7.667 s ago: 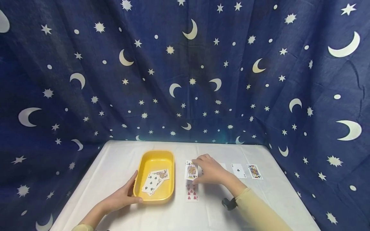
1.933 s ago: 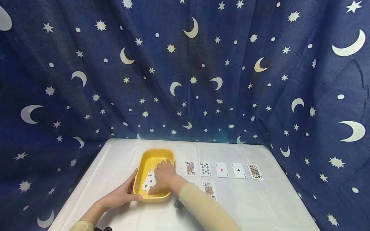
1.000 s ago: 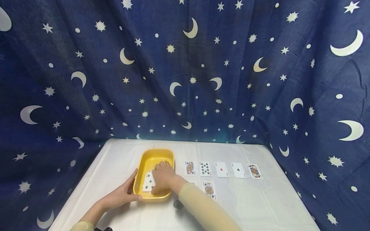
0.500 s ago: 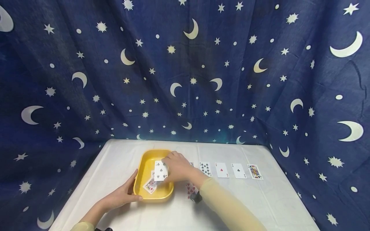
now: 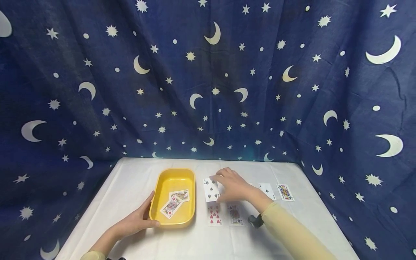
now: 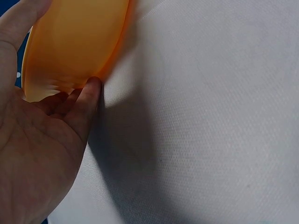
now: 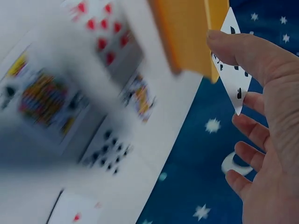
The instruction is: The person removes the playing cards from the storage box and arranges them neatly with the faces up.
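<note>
My right hand (image 5: 233, 186) pinches a five of spades (image 5: 210, 190) between thumb and fingers, above the left end of the back row of cards. In the right wrist view the same five of spades (image 7: 233, 70) is tilted nearly edge-on, with the thumb on one face. On the left, my left hand (image 5: 138, 218) holds the near-left corner of a yellow plastic tray (image 5: 193, 202), thumb on its front and fingers along its side. From the left wrist, my left hand (image 6: 39, 135) touches the tray's wall (image 6: 84, 42). Inside the tray lie two overlapping face cards (image 5: 171, 206).
Face-up cards lie in two rows on the white cloth. In front are a nine of hearts (image 5: 215, 216) and a king (image 5: 235, 216); behind, an ace of clubs (image 5: 267, 191) and another face card (image 5: 285, 192). My right hand and arm cover other back-row cards. A starry curtain (image 5: 208, 90) encloses the table.
A king was laid in the front row earlier. Since then, my right hand has lifted the five of spades from the tray and carried it right. My left hand stays at the tray.
</note>
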`<state>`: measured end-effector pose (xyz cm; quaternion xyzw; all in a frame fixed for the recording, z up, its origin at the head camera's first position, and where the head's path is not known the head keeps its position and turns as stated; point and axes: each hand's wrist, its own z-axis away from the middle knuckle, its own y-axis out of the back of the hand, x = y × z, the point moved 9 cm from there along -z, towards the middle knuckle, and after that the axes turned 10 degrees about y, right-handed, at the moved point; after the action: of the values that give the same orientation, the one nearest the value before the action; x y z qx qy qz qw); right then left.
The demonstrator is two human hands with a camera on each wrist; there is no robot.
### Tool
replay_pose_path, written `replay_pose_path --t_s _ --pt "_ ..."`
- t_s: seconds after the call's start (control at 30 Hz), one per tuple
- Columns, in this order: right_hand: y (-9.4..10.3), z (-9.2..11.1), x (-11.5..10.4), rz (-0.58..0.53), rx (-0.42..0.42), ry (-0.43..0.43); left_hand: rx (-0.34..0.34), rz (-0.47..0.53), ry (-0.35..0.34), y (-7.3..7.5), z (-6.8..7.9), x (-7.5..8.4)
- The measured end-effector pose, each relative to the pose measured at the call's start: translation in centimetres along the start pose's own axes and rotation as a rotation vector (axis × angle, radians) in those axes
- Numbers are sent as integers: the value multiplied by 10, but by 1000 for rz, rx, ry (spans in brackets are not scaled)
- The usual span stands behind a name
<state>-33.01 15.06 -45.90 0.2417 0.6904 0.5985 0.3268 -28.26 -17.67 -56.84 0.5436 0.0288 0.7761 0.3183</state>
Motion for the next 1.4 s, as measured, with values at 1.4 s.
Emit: replay_pose_path --t_s 1.4 --pt "-53 161 90 -140 -56 -215 -7 8 -9 -1 5 5"
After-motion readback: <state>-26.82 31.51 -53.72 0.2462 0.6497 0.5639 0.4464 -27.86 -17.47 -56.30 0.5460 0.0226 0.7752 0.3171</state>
